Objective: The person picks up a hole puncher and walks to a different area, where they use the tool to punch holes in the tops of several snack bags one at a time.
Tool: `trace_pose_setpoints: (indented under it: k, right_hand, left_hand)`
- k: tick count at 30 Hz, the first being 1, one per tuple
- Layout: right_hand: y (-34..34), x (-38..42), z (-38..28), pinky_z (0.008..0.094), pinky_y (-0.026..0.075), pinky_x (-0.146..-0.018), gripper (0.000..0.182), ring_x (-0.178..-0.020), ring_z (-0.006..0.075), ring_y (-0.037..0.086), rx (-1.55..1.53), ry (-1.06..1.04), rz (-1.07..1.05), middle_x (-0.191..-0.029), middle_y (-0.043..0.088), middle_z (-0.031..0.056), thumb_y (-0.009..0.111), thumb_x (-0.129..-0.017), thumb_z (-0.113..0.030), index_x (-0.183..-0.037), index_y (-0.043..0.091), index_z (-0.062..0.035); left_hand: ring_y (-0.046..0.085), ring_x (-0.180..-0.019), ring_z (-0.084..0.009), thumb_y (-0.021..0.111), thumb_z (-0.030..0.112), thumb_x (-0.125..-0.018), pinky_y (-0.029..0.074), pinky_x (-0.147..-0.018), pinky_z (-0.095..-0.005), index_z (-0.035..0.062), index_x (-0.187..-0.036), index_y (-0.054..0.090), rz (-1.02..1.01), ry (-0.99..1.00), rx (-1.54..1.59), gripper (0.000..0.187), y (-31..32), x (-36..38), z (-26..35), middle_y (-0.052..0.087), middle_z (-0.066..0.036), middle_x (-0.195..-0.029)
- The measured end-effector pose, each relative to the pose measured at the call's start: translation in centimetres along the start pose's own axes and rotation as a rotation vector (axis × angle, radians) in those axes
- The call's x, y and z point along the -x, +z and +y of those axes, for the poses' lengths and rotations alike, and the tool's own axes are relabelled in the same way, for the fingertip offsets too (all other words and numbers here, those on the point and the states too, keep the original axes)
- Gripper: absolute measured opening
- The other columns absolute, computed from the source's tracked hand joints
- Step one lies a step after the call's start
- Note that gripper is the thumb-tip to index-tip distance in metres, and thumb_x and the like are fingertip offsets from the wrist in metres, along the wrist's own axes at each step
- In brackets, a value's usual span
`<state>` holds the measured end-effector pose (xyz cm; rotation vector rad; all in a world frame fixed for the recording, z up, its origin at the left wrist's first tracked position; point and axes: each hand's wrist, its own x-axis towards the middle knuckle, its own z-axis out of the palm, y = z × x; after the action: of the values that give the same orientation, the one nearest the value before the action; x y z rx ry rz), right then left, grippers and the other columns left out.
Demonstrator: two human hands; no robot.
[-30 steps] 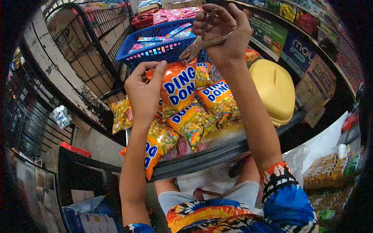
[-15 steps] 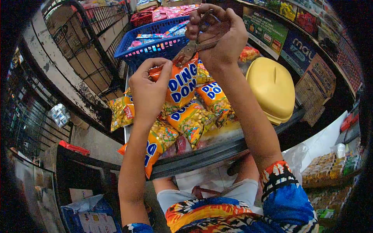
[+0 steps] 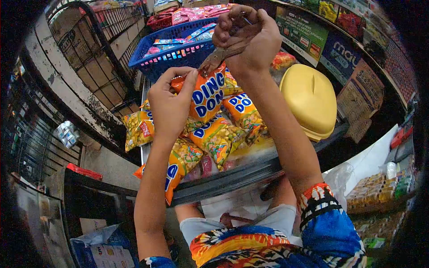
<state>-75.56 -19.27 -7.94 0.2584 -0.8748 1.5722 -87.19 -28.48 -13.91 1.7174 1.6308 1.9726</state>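
Observation:
My right hand [image 3: 248, 40] is closed round the handles of a silvery plier-like tool [image 3: 217, 57]. Its jaws sit right at the top edge of an orange snack bag [image 3: 208, 96] lettered "DING DONG". At the bag's upper left corner, my left hand [image 3: 172, 100] pinches the wrapper between thumb and fingers. More bags of the same snack [image 3: 217, 139] lie under and around this one, clear-sided with nuts showing. Part of the held bag's left side is hidden behind my left hand.
Behind the bags stands a blue plastic basket [image 3: 167, 56] of blue and pink packets. A yellow lidded container [image 3: 309, 100] is to the right of my right forearm. The counter's dark front edge [image 3: 228, 174] runs below the bags, with a metal gate [image 3: 85, 58] at left.
The tool's handles, spread apart earlier, now look closer together in my right hand. The jaws stay at the bag's top edge, and the view has shifted slightly.

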Motion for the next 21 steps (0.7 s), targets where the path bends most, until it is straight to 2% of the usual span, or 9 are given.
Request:
trace_pose_setpoints:
  k: [8, 11, 13, 16, 21]
  right_hand:
    - [0.0, -0.3, 0.1, 0.0296, 0.033, -0.047, 0.043, -0.05, 0.0166, 0.041, -0.047, 0.046, -0.013, -0.06, 0.049, 0.0076, 0.028, -0.094, -0.036, -0.072, 0.049, -0.0066]
    - [-0.5, -0.8, 0.3, 0.0295, 0.033, -0.047, 0.043, -0.05, 0.0167, 0.041, 0.026, 0.044, 0.111, -0.059, 0.049, 0.0074, 0.028, -0.094, -0.035, -0.071, 0.049, -0.0067]
    - [-2.7, -2.1, 1.2, 0.0315, 0.035, -0.054, 0.045, -0.06, 0.0213, 0.044, -0.089, 0.053, -0.162, -0.065, 0.047, 0.0106, 0.029, -0.089, -0.036, -0.082, 0.056, -0.0006]
    - [-2.8, -2.2, 1.1, 0.0314, 0.031, -0.051, 0.046, -0.057, 0.0199, 0.04, -0.037, 0.069, -0.069, -0.063, 0.043, 0.0094, 0.025, -0.089, -0.037, -0.077, 0.053, -0.0029]
    - [-2.5, -2.2, 1.1, 0.0326, 0.033, -0.053, 0.046, -0.058, 0.0203, 0.04, -0.054, 0.065, -0.068, -0.065, 0.045, 0.0105, 0.025, -0.089, -0.036, -0.08, 0.054, -0.0015]
  left_hand:
    - [0.056, -0.066, -0.0046, 0.063, 0.013, -0.084, 0.044, -0.058, -0.0203, -0.0007, -0.086, 0.065, 0.002, 0.027, -0.037, 0.014, 0.1, 0.0, -0.1, 0.065, -0.004, -0.076]
    - [0.056, -0.066, -0.0047, 0.063, 0.013, -0.083, 0.045, -0.058, -0.0203, -0.0007, -0.086, 0.065, 0.008, 0.016, -0.004, 0.014, 0.0, -0.1, -0.2, 0.065, -0.004, -0.075]
    - [0.056, -0.066, -0.0047, 0.063, 0.012, -0.083, 0.045, -0.058, -0.0203, -0.0011, -0.086, 0.065, 0.007, -0.003, 0.008, 0.014, -0.1, -0.2, -0.4, 0.065, -0.004, -0.075]
    - [0.056, -0.066, -0.0049, 0.063, 0.012, -0.083, 0.045, -0.059, -0.0204, -0.0013, -0.086, 0.065, -0.008, -0.03, 0.025, 0.013, -0.1, -0.2, -0.3, 0.065, -0.004, -0.076]
    - [0.056, -0.066, -0.0045, 0.063, 0.011, -0.083, 0.045, -0.058, -0.0201, -0.0012, -0.086, 0.065, -0.005, 0.015, 0.007, 0.013, -0.1, -0.2, -0.5, 0.065, -0.004, -0.076]
